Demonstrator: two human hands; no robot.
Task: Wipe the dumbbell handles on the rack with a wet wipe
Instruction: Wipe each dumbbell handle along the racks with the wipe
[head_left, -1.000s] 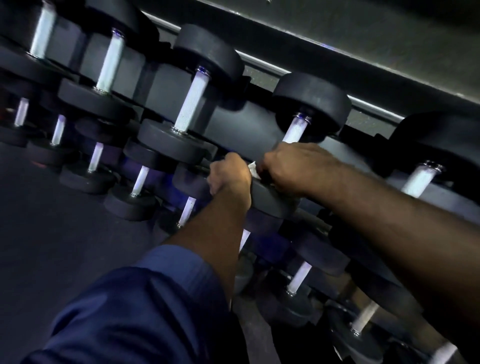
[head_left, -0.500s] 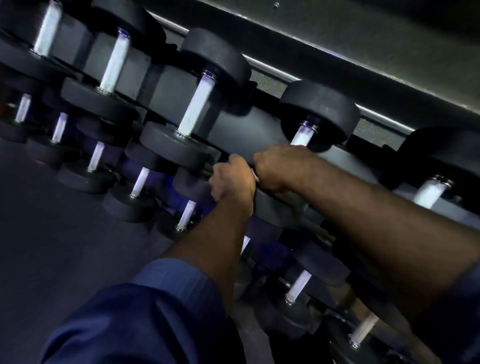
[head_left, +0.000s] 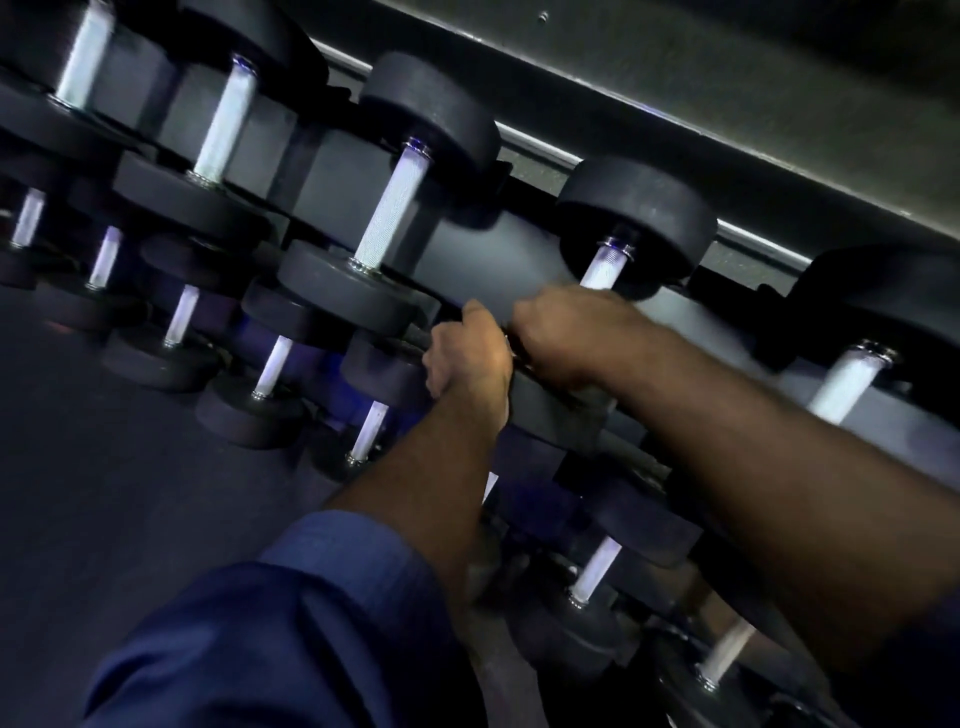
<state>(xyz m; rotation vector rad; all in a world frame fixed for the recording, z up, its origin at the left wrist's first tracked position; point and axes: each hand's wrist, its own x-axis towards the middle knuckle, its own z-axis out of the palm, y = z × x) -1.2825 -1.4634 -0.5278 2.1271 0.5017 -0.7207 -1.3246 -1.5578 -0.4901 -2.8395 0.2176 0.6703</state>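
Head view, right hand (head_left: 566, 332) clamped on dumbbell handle (head_left: 602, 270), left hand (head_left: 467, 358) curled, hold unclear.

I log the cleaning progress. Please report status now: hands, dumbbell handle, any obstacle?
Right hand grips the handle of a top-row dumbbell. Left hand curled beside it, its hold unclear. Wipe hidden. No obstacle seen.

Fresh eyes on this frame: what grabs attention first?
Mid-frame, the right hand curls round the lower end of a top-row dumbbell's handle, with the left hand fisted right beside it. Around them, bright knurled handles glow against black weight heads across the dark rack.
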